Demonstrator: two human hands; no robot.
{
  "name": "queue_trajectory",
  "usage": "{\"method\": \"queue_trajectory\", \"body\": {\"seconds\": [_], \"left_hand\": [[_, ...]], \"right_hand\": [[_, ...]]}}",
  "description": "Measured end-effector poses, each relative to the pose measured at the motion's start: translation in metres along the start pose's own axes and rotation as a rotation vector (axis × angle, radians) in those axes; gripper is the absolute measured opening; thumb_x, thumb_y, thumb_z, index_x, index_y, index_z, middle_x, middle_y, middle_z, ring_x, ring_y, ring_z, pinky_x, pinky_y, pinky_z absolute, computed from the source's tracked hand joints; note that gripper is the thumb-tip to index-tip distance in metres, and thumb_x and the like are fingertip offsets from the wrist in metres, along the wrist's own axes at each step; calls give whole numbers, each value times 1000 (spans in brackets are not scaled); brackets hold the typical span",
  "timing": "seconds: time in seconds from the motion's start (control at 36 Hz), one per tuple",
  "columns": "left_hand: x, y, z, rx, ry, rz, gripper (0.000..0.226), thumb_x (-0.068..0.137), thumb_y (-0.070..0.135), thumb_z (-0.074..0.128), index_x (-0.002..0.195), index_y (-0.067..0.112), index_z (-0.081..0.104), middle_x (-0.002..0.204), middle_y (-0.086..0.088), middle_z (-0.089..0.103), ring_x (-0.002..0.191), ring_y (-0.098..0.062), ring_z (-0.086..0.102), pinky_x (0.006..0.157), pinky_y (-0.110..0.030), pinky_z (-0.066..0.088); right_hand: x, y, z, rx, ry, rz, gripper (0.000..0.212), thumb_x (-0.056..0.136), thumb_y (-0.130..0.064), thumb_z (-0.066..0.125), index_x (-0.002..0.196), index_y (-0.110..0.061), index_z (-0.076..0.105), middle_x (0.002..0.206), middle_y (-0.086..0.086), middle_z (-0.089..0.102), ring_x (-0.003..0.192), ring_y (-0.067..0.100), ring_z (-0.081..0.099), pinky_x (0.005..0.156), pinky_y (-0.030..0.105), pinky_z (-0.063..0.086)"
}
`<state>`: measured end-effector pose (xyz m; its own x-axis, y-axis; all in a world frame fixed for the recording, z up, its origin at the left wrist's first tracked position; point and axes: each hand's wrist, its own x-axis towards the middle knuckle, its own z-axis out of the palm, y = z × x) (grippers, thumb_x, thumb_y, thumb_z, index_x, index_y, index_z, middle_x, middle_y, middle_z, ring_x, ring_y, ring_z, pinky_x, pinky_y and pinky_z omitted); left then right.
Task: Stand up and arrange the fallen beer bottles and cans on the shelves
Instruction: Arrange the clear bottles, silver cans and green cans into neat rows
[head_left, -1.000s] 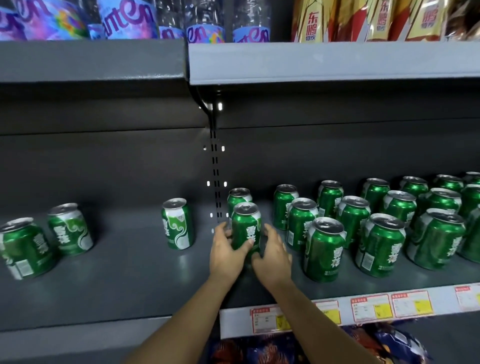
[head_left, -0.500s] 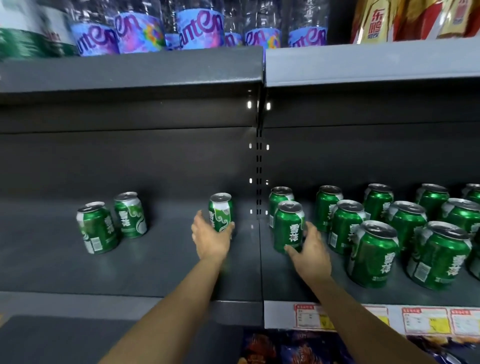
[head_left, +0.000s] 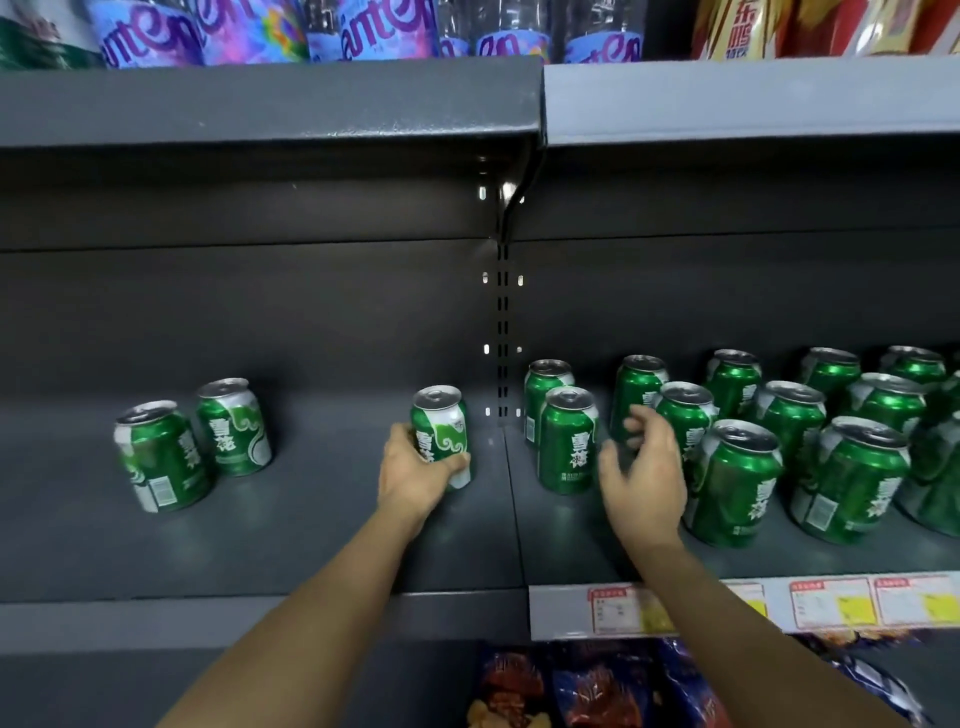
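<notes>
1. Head view: your left hand (head_left: 415, 475) is wrapped around the lower part of a single green can (head_left: 440, 434), fingers and thumb curled round it. The can is upright on the grey shelf (head_left: 311, 530), just left of the seam between the two shelf sections.
2. Your right hand (head_left: 641, 475) hovers with fingers loosely spread and slightly blurred, holding nothing. It is just right of the nearest front can (head_left: 567, 440) of the right-hand group.
3. That group of upright cans (head_left: 789, 441) fills the right section in rows from near to far.
4. Two more cans (head_left: 195, 441) stand touching each other well off to the left.
5. Price tags (head_left: 831, 603) line the near right shelf edge; labelled bottles (head_left: 311, 31) sit on the shelf above.
</notes>
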<state>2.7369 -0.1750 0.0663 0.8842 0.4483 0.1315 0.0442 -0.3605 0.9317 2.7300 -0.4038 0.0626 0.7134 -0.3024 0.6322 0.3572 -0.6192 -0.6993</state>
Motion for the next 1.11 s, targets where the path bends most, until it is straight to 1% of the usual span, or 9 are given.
{"method": "queue_trajectory", "body": {"seconds": [0.11, 0.22, 0.33, 0.39, 0.47, 0.61, 0.72, 0.92, 1.11], "left_hand": [[-36, 13, 8, -12, -49, 44, 53, 63, 30, 87, 97, 25, 46, 101, 4, 63, 89, -14, 63, 77, -35, 53], [-66, 22, 25, -9, -93, 76, 57, 59, 29, 90, 95, 25, 45, 98, 3, 65, 87, -14, 64, 80, -40, 55], [-89, 30, 46, 21, -108, 95, 62, 54, 32, 90, 94, 26, 43, 102, 0, 63, 89, -17, 64, 79, -44, 55], [-98, 36, 55, 48, -98, 102, 65, 54, 32, 90, 97, 24, 43, 104, 0, 61, 91, -18, 63, 78, -43, 55], [-111, 46, 68, 117, -66, 117, 72, 56, 36, 90, 107, 19, 43, 107, 0, 57, 95, -20, 61, 76, -40, 54], [-127, 56, 87, 202, -49, 127, 68, 61, 40, 87, 107, 18, 41, 108, 0, 51, 96, -23, 59, 78, -44, 54], [-129, 53, 90, 216, -61, 134, 69, 63, 42, 86, 107, 18, 40, 108, 1, 47, 95, -22, 57, 78, -42, 52], [-120, 37, 79, -6, -341, 133, 68, 73, 17, 79, 131, 24, 44, 116, 2, 62, 109, -17, 59, 99, -42, 48], [-119, 39, 84, -31, -259, 126, 64, 78, 6, 75, 133, 19, 45, 112, 0, 65, 105, -17, 62, 97, -40, 50]], "right_hand": [[-10, -10, -15, 38, -12, -127, 40, 79, 1, 62, 117, -9, 55, 99, -6, 53, 92, 19, 54, 75, 35, 46], [-30, -16, -25, -24, -394, -115, 47, 80, -4, 58, 122, -22, 46, 94, -17, 49, 78, 10, 55, 61, 28, 43], [-41, -12, -31, -56, -689, -67, 65, 80, -17, 63, 137, -22, 31, 125, -7, 48, 103, 18, 54, 82, 33, 44], [-43, -9, -35, -71, -701, -38, 77, 78, -30, 69, 142, -22, 27, 132, -4, 46, 117, 21, 50, 94, 37, 42], [-43, -6, -41, -129, -627, -32, 83, 75, -44, 73, 142, -22, 29, 134, -3, 47, 123, 20, 47, 97, 37, 38], [-39, 0, -46, -191, -521, 5, 54, 81, -17, 60, 129, -18, 35, 121, 3, 55, 114, 27, 55, 81, 35, 42], [-38, 3, -50, -191, -543, 12, 47, 81, -14, 58, 122, -20, 36, 111, 2, 57, 101, 27, 60, 66, 30, 37], [-38, 1, -52, -148, -562, -5, 57, 84, -20, 64, 134, -22, 35, 125, 1, 54, 114, 27, 56, 88, 36, 44], [-35, 1, -54, -157, -600, -8, 66, 90, -23, 61, 145, -24, 25, 140, -3, 48, 125, 24, 51, 98, 36, 38]]}}
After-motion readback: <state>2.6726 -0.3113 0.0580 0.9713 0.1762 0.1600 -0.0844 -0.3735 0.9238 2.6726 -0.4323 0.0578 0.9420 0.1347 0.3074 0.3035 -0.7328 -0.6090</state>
